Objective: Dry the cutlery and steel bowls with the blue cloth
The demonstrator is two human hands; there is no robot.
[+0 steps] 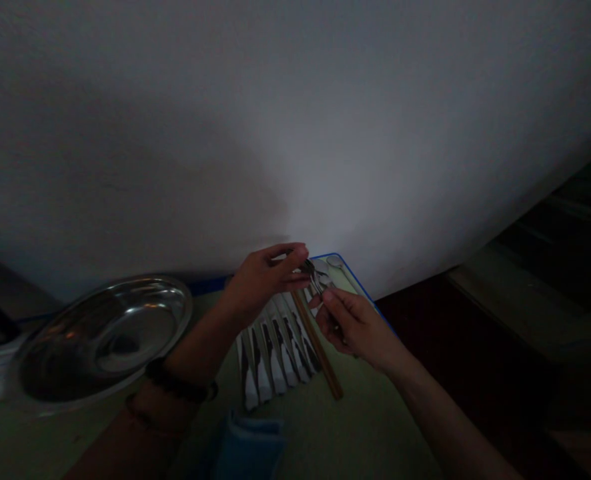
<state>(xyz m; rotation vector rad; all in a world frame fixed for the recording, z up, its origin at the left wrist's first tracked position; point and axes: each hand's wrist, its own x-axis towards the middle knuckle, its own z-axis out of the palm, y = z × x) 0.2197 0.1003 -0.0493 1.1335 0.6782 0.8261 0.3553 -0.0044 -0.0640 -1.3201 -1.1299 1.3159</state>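
Note:
My left hand (pixel 263 277) and my right hand (pixel 353 323) meet over the far corner of a pale green table (pixel 375 433). Both pinch a small metal utensil (pixel 314 275), the left at its upper end, the right lower down its handle. The scene is dim, so I cannot say what kind of utensil it is. Under the hands lies a fanned row of several knives (pixel 275 353) with dark handles. A wooden stick (pixel 320 350) lies slantwise beside them. A spoon (pixel 336 264) rests at the table's far corner.
A large shiny metal bowl (pixel 100 337) stands at the left. A blue cloth (pixel 248 447) lies at the near edge. A white wall (pixel 295 120) rises right behind the table. The table has a blue rim, with dark floor to its right.

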